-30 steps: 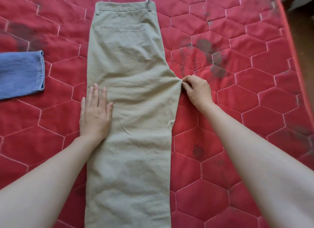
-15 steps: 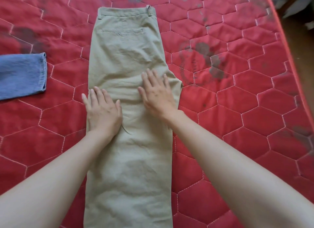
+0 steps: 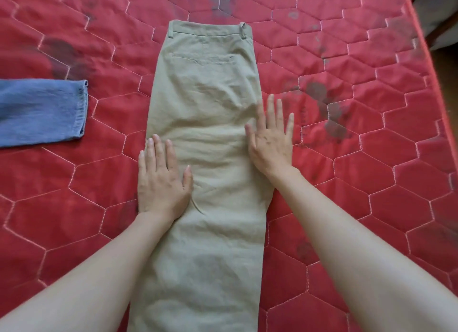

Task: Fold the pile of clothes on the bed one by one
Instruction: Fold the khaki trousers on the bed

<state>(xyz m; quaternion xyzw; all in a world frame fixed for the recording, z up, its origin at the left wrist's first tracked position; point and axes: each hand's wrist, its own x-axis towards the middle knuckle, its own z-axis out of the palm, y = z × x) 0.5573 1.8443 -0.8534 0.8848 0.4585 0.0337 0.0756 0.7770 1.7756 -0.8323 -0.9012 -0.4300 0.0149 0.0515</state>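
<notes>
Khaki trousers (image 3: 205,103) lie lengthwise on the red quilted bed, folded leg over leg, waistband at the far end and back pocket facing up. The crotch flap is tucked in, so the right edge runs nearly straight. My left hand (image 3: 161,180) lies flat with straight fingers on the trousers' left edge at mid-length. My right hand (image 3: 271,138) lies flat, fingers spread, across the right edge, partly on the fabric and partly on the quilt. The leg hems run out of the frame at the bottom.
A folded blue denim garment (image 3: 42,111) lies at the left edge of the bed. The red quilt (image 3: 371,158) carries dark stains. The bed's right edge (image 3: 426,46) drops to the floor at the far right.
My right hand let go of the crotch flap, folded it inward, then slid right across the fabric to the trousers' right edge. My left hand stayed flat on the left edge.
</notes>
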